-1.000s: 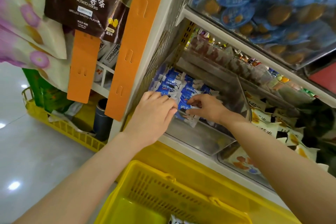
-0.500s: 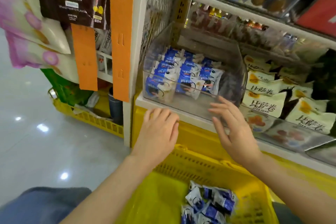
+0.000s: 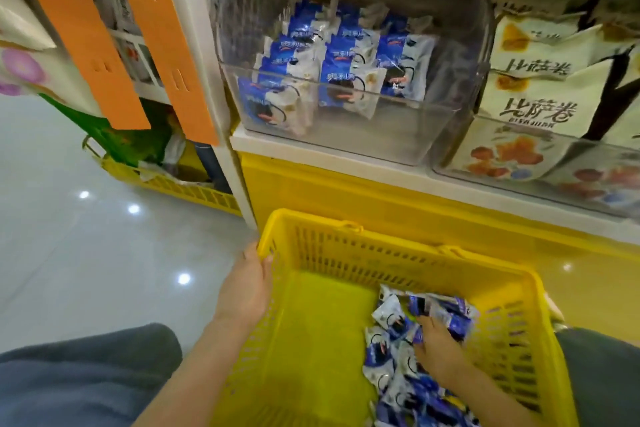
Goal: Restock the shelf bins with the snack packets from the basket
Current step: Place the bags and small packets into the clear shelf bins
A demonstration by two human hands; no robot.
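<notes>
Shelf bin [image 3: 381, 135]: upright packets [image 3: 346, 80]. Left hand [image 3: 247, 288] grips basket [image 3: 346, 253] rim; right hand [image 3: 436, 347] on loose packets [image 3: 384, 371], grip unclear.

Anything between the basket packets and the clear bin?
Nothing visible. The right hand is on the packets in the basket; the clear bin above is open-topped, with only its low front wall to clear.

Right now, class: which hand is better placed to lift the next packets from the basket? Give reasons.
Right. The right hand rests among the blue-and-white snack packets in the yellow basket; the left hand grips its rim.
</notes>
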